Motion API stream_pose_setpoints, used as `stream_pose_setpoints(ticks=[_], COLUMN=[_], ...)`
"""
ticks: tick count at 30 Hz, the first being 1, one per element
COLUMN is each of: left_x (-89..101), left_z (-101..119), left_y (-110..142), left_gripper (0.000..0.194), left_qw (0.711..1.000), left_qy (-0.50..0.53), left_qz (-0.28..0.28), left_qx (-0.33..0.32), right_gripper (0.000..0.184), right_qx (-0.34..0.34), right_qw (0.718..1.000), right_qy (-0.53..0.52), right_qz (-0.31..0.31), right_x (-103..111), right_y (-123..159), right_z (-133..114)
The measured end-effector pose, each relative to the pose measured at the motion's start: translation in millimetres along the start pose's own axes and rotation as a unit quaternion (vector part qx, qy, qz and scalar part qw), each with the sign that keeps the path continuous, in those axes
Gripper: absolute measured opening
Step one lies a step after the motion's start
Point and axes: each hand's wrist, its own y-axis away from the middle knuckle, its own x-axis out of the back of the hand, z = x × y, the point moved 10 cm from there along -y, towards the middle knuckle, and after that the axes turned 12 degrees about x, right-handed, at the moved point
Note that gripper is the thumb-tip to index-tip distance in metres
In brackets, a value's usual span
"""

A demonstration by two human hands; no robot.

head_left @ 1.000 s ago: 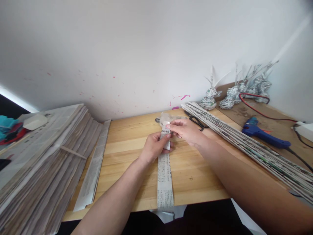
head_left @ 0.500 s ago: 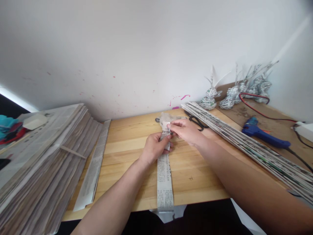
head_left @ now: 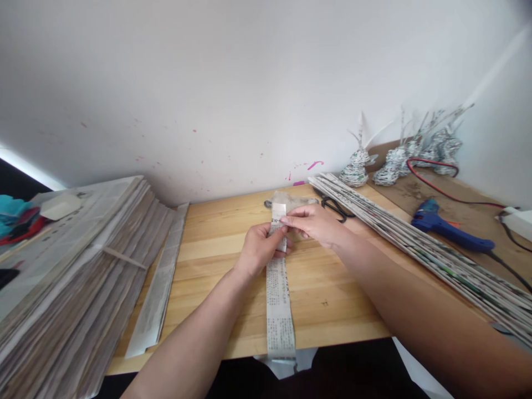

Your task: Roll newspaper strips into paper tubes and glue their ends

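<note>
A long strip of newspaper (head_left: 279,310) runs from the table's front edge up to my hands, its far end raised off the wood. My left hand (head_left: 262,246) pinches the strip, thumb on top and fingers beneath. With thumb and forefinger, my right hand (head_left: 310,223) grips the strip's right edge just below the far end. Right behind the strip lie a crumpled clear plastic bag (head_left: 286,199) and black-handled scissors (head_left: 338,209).
A tall stack of newspaper (head_left: 120,266) and more cut strips (head_left: 162,282) stand at left. On the right are thin rolled paper sticks (head_left: 415,244), a blue glue gun (head_left: 449,230) with its cord, and several woven paper figures (head_left: 354,168). A wall rises behind the table.
My right thumb and forefinger have slid down from the strip's tip to its right edge. The strip's far end has shifted slightly left; my left hand keeps its hold.
</note>
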Motion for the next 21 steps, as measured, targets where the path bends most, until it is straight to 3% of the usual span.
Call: stream_pose_setpoints(ticks=[14,21], left_x=[-8.2,-12.3], left_z=[-2.2,-2.7], left_y=[1.2,0.9], left_gripper=[0.031,0.036], left_qw=[1.000,0.998], left_qy=[0.001,0.014], left_qz=[-0.029,-0.053], left_qx=[0.001,0.000], right_gripper=[0.027,0.028], right_qx=[-0.069,-0.076], right_qw=[0.991,0.989], right_qy=[-0.100,-0.116], right_qz=[0.055,0.049], right_x=[4.1,-1.6], right_y=[-2.1,0.8], right_z=[25.2,19.2])
